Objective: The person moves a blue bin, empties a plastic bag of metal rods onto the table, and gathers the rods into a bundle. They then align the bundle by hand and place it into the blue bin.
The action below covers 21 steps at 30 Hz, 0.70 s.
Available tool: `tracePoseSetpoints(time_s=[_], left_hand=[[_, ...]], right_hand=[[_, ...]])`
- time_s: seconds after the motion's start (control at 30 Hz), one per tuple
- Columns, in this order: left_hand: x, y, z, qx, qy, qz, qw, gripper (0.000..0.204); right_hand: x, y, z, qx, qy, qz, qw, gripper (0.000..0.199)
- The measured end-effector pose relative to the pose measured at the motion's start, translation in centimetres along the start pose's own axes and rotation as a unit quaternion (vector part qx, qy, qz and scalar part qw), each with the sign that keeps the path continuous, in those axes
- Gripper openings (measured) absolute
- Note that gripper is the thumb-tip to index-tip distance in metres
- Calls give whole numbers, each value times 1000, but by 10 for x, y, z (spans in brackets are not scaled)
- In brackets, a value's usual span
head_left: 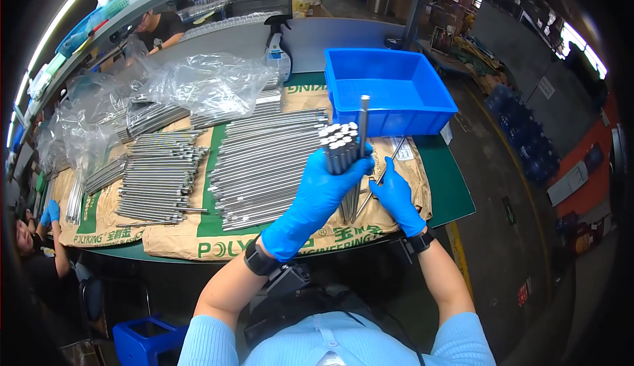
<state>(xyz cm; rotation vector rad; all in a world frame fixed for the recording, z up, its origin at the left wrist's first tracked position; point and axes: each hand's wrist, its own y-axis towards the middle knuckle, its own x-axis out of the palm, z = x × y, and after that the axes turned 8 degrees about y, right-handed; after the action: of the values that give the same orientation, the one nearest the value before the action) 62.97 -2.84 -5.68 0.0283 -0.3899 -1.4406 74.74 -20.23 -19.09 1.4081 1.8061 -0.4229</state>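
My left hand (pixel 314 191), in a blue glove, is wrapped round a bundle of metal rods (pixel 340 154) held close to upright, its pale round ends facing up. One rod (pixel 364 118) at the bundle's right side stands well above the others. To the right, my gloved right hand (pixel 397 197) has its fingers closed on a single thin metal rod (pixel 399 146), which slants across the brown paper. Left of my hands, a wide row of metal rods (pixel 271 161) lies side by side on brown paper sacks (pixel 191 242).
A blue plastic bin (pixel 396 118) stands behind my hands. Another rod pile (pixel 158 178) lies farther left, with clear plastic bags (pixel 205 85) over rods behind it. A spray bottle (pixel 278 52) stands by the back panel. Another person's gloved hands (pixel 50 214) are at the far left.
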Motion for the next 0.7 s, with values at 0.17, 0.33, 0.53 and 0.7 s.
tracePoseSetpoints(time_s=[0.17, 0.33, 0.53, 0.7], left_hand=[[-1, 3, 0, -6, 63, -56, 996, 26], [-7, 9, 4, -8, 34, -80, 996, 27], [-9, 24, 10, 5, 93, -141, 986, 29], [-3, 26, 14, -20, 79, -178, 981, 30]], right_hand=[[-10, -12, -5, 68, 401, 59, 912, 54], [-36, -18, -45, 44, 663, 96, 741, 50], [-32, -36, -72, 26, 697, 50, 714, 46], [-41, -42, -87, -64, 586, 56, 806, 40]])
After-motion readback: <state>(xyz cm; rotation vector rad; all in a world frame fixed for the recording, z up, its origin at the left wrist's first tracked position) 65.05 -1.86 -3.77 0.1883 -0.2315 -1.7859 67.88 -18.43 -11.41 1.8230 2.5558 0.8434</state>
